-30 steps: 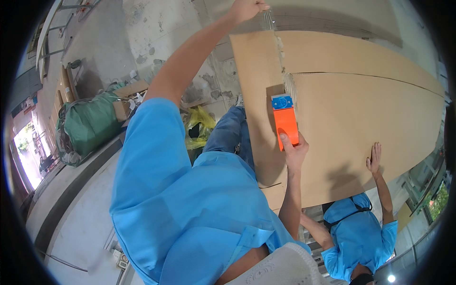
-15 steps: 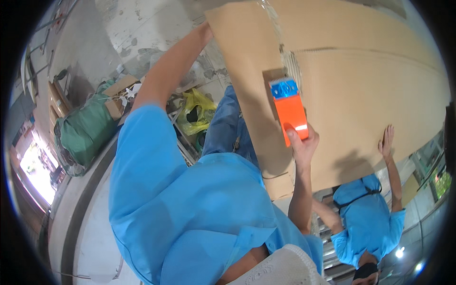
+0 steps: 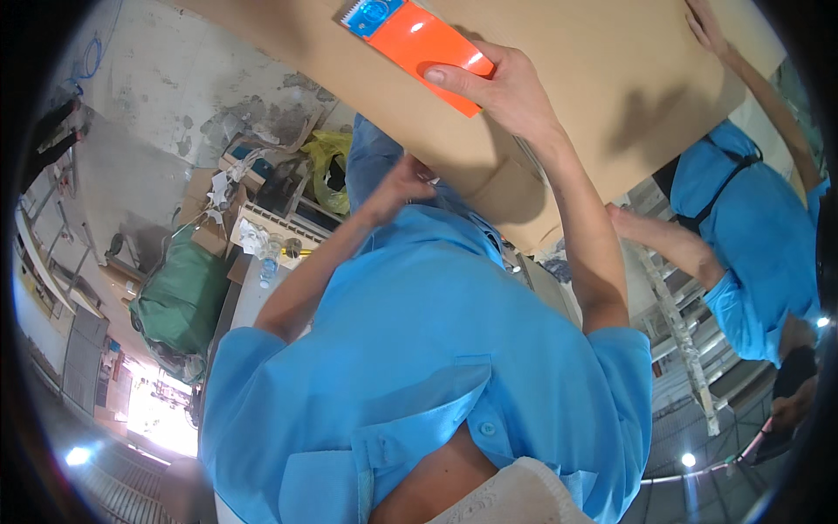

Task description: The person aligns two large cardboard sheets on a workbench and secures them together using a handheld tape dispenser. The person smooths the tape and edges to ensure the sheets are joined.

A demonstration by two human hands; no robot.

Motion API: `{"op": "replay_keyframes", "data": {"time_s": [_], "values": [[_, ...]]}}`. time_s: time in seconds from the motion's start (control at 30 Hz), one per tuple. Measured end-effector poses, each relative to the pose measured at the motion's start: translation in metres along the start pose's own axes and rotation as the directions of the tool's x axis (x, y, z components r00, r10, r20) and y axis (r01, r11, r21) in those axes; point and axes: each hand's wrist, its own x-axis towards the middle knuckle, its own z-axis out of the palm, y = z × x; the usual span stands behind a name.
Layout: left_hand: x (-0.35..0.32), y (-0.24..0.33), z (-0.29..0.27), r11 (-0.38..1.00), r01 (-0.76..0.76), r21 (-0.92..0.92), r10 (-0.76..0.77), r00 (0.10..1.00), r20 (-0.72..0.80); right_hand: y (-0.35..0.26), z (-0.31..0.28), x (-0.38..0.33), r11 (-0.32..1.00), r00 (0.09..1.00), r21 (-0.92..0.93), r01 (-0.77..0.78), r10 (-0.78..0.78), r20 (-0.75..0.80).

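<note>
Tape dispenser [image 3: 417, 45] has risen; left hand [image 3: 403, 185] has dropped off the cardboard [image 3: 611, 96].

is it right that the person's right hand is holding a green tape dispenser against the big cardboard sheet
Not quite. In the head view the right hand holds a tape dispenser against the big cardboard sheet, but the dispenser is orange with a blue roll holder, not green.
</note>
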Motion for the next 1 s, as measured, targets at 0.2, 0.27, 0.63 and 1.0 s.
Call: {"op": "replay_keyframes", "data": {"time_s": [0.2, 0.27, 0.63, 1.0], "values": [[0.028, -0.072, 0.110, 0.935, -0.299, 0.189, 0.353, 0.832, -0.429, 0.073, -0.052, -0.119, 0.996, 1.000, -0.092, 0.003, -0.005, -0.017], [0.040, -0.088, 0.129, 0.907, -0.402, 0.126, 0.401, 0.733, -0.549, 0.096, -0.073, -0.168, 0.993, 0.999, -0.117, -0.021, 0.016, -0.040], [0.062, -0.102, 0.158, 0.775, -0.630, -0.047, 0.441, 0.593, -0.674, 0.204, -0.157, -0.355, 0.983, 0.995, -0.178, -0.047, 0.030, -0.098], [0.068, -0.112, 0.138, 0.817, -0.572, -0.076, 0.341, 0.585, -0.736, 0.272, -0.180, -0.396, 0.995, 0.995, -0.050, -0.082, 0.078, -0.067]]}}
